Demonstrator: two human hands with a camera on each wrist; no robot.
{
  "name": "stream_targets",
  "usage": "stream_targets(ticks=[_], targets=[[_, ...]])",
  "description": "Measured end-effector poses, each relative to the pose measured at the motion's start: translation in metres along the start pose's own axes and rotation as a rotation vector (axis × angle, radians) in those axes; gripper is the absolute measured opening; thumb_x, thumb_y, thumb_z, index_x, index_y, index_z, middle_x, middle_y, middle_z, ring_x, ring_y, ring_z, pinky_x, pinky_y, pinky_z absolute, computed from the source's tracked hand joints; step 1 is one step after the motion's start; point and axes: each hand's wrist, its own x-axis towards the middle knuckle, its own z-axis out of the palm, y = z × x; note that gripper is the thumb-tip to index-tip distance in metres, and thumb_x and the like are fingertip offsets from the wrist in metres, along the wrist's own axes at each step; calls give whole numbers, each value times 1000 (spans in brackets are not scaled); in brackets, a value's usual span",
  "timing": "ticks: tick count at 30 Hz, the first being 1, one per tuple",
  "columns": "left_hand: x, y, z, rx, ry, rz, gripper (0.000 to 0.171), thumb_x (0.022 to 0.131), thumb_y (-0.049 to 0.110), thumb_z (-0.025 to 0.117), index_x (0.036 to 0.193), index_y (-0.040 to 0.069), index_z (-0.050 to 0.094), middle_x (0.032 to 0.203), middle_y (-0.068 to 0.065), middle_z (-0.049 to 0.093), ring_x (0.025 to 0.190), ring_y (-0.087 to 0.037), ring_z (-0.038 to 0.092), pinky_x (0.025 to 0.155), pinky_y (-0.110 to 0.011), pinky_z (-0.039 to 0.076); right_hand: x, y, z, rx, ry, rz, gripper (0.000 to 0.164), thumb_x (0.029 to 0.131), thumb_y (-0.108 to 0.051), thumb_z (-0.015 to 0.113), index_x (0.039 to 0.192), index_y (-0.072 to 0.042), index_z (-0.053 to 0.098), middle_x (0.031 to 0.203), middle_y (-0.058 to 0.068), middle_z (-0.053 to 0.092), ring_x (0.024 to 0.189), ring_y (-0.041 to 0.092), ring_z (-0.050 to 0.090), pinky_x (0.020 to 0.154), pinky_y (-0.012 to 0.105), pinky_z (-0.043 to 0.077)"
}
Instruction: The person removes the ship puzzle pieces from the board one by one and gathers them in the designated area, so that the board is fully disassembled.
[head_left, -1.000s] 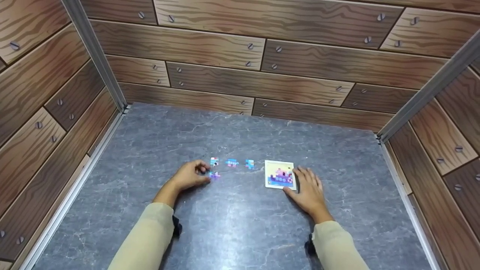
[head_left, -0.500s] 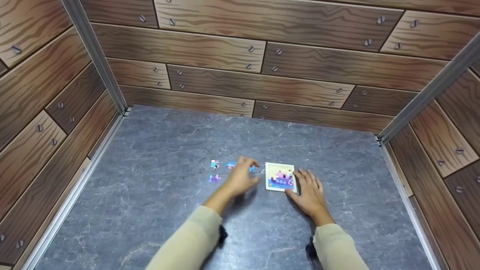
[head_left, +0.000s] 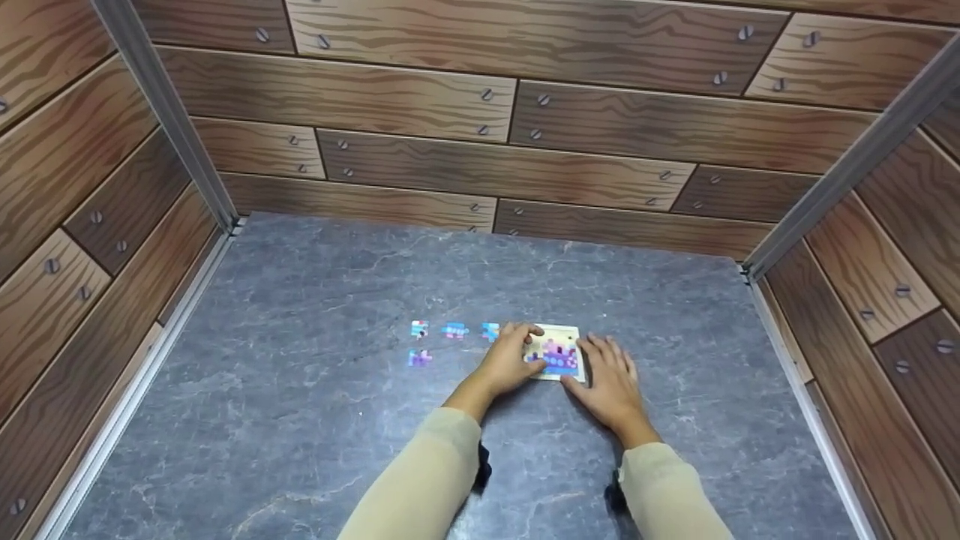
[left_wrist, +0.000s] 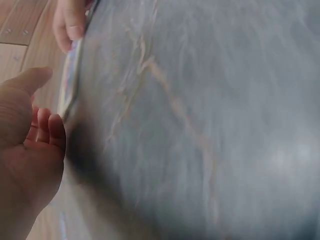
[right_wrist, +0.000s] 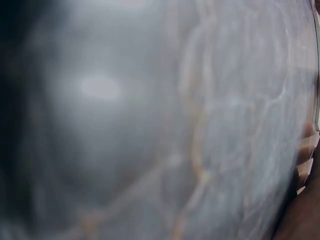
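Observation:
A small framed jigsaw puzzle (head_left: 559, 352) with a pink and purple boat picture lies flat on the grey table. My left hand (head_left: 505, 360) is over its left edge, thumb and fingers bent and apart, with nothing seen between them. In the left wrist view the thumb points towards the frame's edge (left_wrist: 70, 85). My right hand (head_left: 611, 386) rests along the puzzle's right side, fingers fairly straight, thumb at the near right corner. Left of the left hand, a blue jigsaw piece (head_left: 490, 331) lies partly behind the knuckles.
More loose jigsaw pieces lie to the left: a blue one (head_left: 454, 330), a white and blue one (head_left: 420, 329) and a purple one (head_left: 420, 358) nearer me. Wood-patterned walls (head_left: 420, 150) enclose the marbled grey table (head_left: 315, 360) at the back and both sides.
My left hand has left the purple piece and moved right, past the blue pieces, to the puzzle's left edge. My right hand has stayed beside the puzzle. The head view has shifted slightly.

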Motion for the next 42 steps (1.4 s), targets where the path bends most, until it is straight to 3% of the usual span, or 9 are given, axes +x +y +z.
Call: stream_targets(ticks=[4,9,13,17,24,29,35,42], targets=[[2,-1,4,12,9,-46,50,92,22,87,136,14,65,122,-8,62,109,-18,61,102,-35,53,1,-2,1,-2,-14,7,82,98,-55,71,163,-12,46,173,19,39,165,48,24,134,68,11],[7,3,3,103,-73,-104,61,93,31,87,146,16,62,124,-8,64,113,-21,63,105,-38,55,1,-2,-1,-10,-8,16,81,97,-54,72,162,-12,47,173,19,40,165,47,24,134,69,12],[8,6,0,183,-122,-107,64,94,32,86,150,17,60,127,-8,67,116,-22,64,106,-37,55,1,-2,-1,-11,-19,13,81,98,-55,71,162,-12,47,174,19,39,166,47,23,134,69,11],[8,8,-2,200,-132,-100,65,95,31,86,152,15,60,129,-10,66,119,-23,63,109,-38,54,1,-2,1,-12,-13,3,82,97,-55,72,162,-12,47,173,19,40,166,47,24,134,69,12],[8,11,-1,212,-153,-126,58,95,29,85,147,14,65,148,-13,61,145,-30,56,123,-41,47,1,-1,2,-10,-9,-8,82,97,-56,71,162,-11,47,173,19,40,165,48,25,134,69,12],[9,12,1,227,-141,-104,51,94,28,84,141,14,68,141,-12,64,138,-28,59,120,-39,49,1,-1,1,-7,-6,-2,82,97,-55,71,162,-12,47,173,19,40,165,48,24,133,69,12],[7,14,1,168,-127,-122,49,92,21,85,137,14,66,134,-12,64,130,-28,61,115,-41,51,1,-1,2,-9,-8,-4,82,97,-56,70,162,-12,47,173,19,40,165,47,24,133,69,12],[7,11,3,115,-90,-62,50,90,13,85,134,15,63,129,-9,71,123,-27,66,110,-39,53,1,-2,2,-13,3,-6,82,96,-55,71,162,-12,47,172,19,41,165,47,26,133,69,14]])
